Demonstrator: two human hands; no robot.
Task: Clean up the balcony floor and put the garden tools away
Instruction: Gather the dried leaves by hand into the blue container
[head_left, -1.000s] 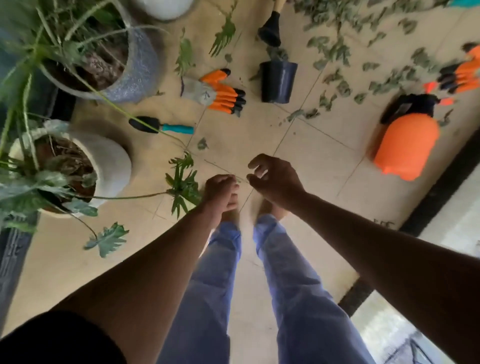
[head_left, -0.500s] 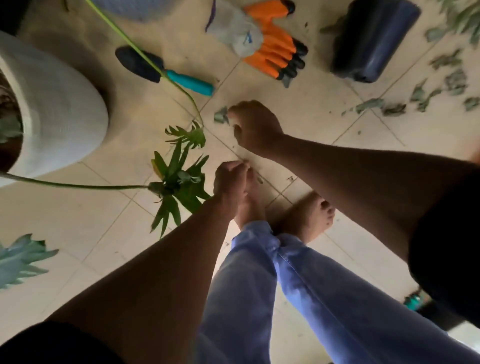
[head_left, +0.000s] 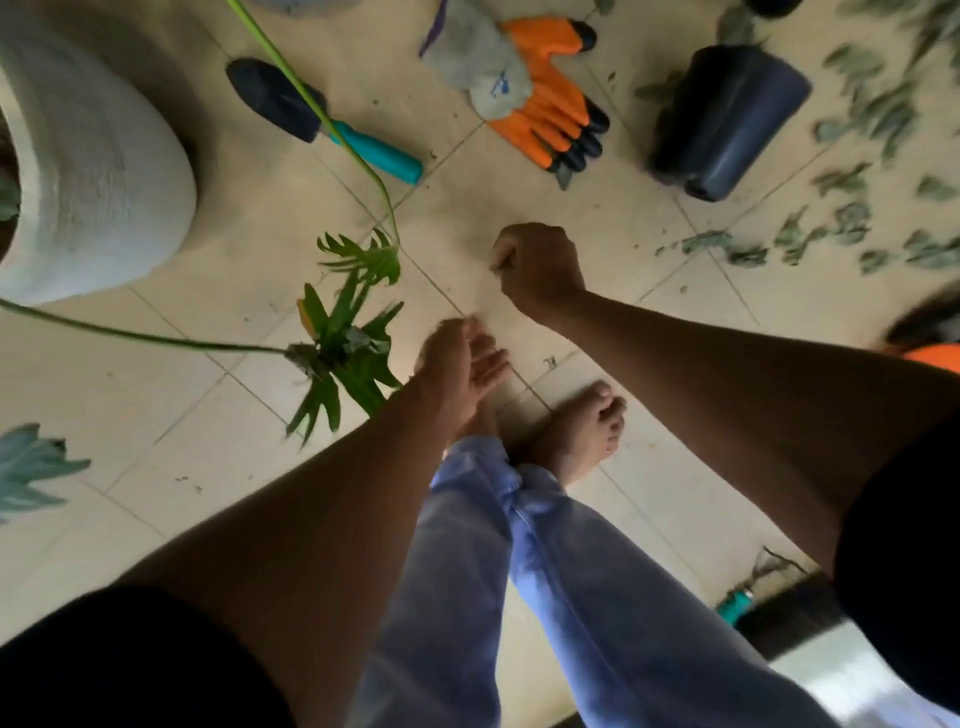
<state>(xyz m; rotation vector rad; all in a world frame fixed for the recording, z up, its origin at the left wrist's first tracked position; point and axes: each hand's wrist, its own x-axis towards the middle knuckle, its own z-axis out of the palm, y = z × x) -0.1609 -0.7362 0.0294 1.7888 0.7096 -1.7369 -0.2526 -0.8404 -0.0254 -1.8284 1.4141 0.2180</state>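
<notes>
My right hand (head_left: 537, 265) hovers low over the tiled floor (head_left: 208, 441), curled into a fist with a small pale leaf scrap showing at its thumb side. My left hand (head_left: 467, 364) is nearer my bare feet, fingers loosely spread and palm up, holding nothing. A trowel (head_left: 379, 153) with a teal handle and black blade lies beyond, to the left. An orange and grey garden glove (head_left: 535, 98) lies ahead of my right hand. A black plastic pot (head_left: 727, 109) lies on its side to the right. Cut leaves (head_left: 831, 228) litter the floor at the right.
A large white planter (head_left: 93, 171) stands at the left, with long stems and a split green leaf (head_left: 348, 332) drooping beside my left hand. An orange sprayer (head_left: 935, 358) shows at the right edge. A small teal item (head_left: 732, 608) lies by the dark threshold at bottom right.
The leaf that lay by my right hand is gone from the floor and that hand has drawn back as a fist. My left hand has gone from a fist to spread fingers.
</notes>
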